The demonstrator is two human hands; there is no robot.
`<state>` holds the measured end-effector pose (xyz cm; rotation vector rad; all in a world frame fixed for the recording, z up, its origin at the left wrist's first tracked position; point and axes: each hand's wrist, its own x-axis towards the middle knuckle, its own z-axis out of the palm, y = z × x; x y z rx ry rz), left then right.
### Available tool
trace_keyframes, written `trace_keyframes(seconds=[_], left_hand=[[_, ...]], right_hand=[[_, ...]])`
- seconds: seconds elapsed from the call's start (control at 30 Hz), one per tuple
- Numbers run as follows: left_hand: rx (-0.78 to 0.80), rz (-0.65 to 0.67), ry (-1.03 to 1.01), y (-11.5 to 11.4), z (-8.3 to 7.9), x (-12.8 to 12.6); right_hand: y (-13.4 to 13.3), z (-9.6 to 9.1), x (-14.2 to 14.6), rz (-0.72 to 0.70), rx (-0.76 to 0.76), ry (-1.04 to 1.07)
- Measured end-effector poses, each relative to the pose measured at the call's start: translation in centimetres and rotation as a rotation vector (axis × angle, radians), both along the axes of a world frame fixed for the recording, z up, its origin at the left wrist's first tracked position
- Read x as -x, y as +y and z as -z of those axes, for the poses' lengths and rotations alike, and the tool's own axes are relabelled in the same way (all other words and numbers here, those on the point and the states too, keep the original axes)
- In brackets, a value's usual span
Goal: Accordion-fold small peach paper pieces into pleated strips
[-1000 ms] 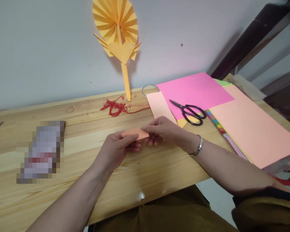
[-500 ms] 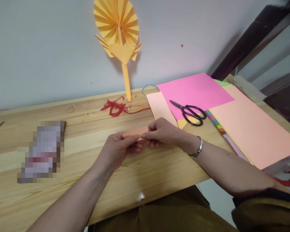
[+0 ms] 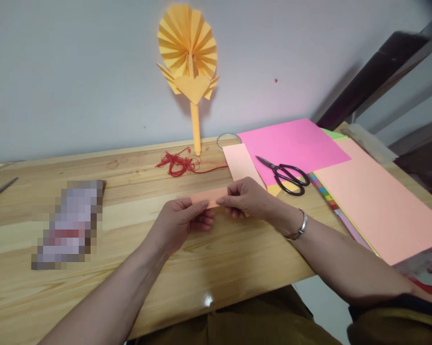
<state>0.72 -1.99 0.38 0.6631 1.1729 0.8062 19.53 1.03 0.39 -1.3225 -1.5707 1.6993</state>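
Observation:
Between my hands is a small strip of peach-orange paper (image 3: 213, 195), held just above the wooden table. My left hand (image 3: 183, 218) pinches its left end, thumb on top and fingers beneath. The right end is pinched by my right hand (image 3: 245, 197), with a silver bangle on that wrist. The two thumbs lie close together along the strip's lower edge. Just beyond my right hand lies a wider peach paper strip (image 3: 242, 163). Black-handled scissors (image 3: 286, 175) rest to the right, partly on a pink sheet (image 3: 295, 146).
A yellow folded-paper fan (image 3: 187, 48) leans on the wall. Tangled red thread (image 3: 180, 163) lies by its handle, near a clear ring (image 3: 229, 140). A blurred-out object (image 3: 70, 223) is at left, with a dark pointed tool (image 3: 2, 191) beyond. Peach sheets (image 3: 377, 196) are stacked right.
The view has tilted up and shifted left, so the fan sits lower and farther right. My thumbs are slightly farther apart on the paper strip; both hands keep their pinch.

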Motion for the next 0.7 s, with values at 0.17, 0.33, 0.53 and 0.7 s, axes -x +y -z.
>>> trace_keyframes(seconds=[0.17,0.33,0.53,0.7], left_hand=[[-0.056,-0.042,0.089,0.3,-0.2,0.3],[-0.073,-0.061,0.025,0.3,-0.2,0.4],[-0.011,0.03,-0.025,0.0,-0.1,0.1],[-0.008,0.091,0.023,-0.3,0.1,-0.1]], right_hand=[[0.5,0.2,-0.5,0.051,-0.011,0.025],[0.5,-0.3,-0.4,0.072,-0.013,0.059],[-0.1,-0.2,0.0,0.018,0.008,0.02],[-0.6,-0.1,0.6,-0.043,0.006,0.028]])
